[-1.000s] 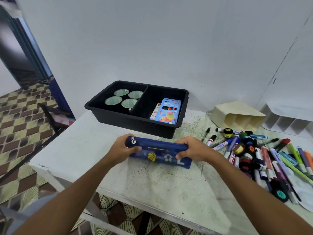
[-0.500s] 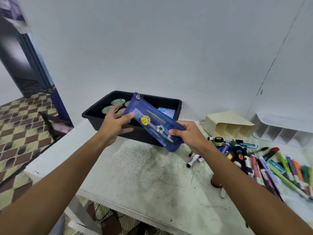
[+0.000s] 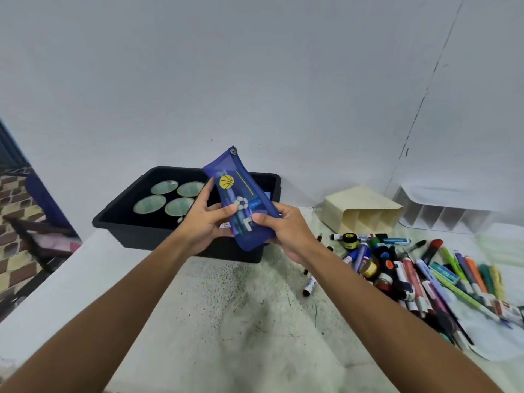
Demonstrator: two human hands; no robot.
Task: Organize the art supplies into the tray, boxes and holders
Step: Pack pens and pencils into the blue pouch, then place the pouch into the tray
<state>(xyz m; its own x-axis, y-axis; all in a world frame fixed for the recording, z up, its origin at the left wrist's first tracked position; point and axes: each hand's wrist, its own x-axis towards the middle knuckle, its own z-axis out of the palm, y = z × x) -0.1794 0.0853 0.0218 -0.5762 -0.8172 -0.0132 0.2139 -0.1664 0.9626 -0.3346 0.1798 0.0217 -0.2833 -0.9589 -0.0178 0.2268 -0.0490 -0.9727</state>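
Both forearms and hands (image 3: 205, 226) are bare, without sleeves.

- white speckled table (image 3: 226, 321)
- black plastic tray (image 3: 158, 236) at back left edge
- cream slotted holder (image 3: 363, 211) lying on side, back right
- loose markers, pens, paint jars pile (image 3: 411, 273) at right

A blue mesh pencil pouch (image 3: 241, 202) with a basketball and football print is tilted steeply, zipper end up, above the black tray (image 3: 119, 222) at the table's back left. 4 round lids (image 3: 170, 198) fill the tray's left compartment. Markers (image 3: 411, 276) are heaped along the table's right edge.
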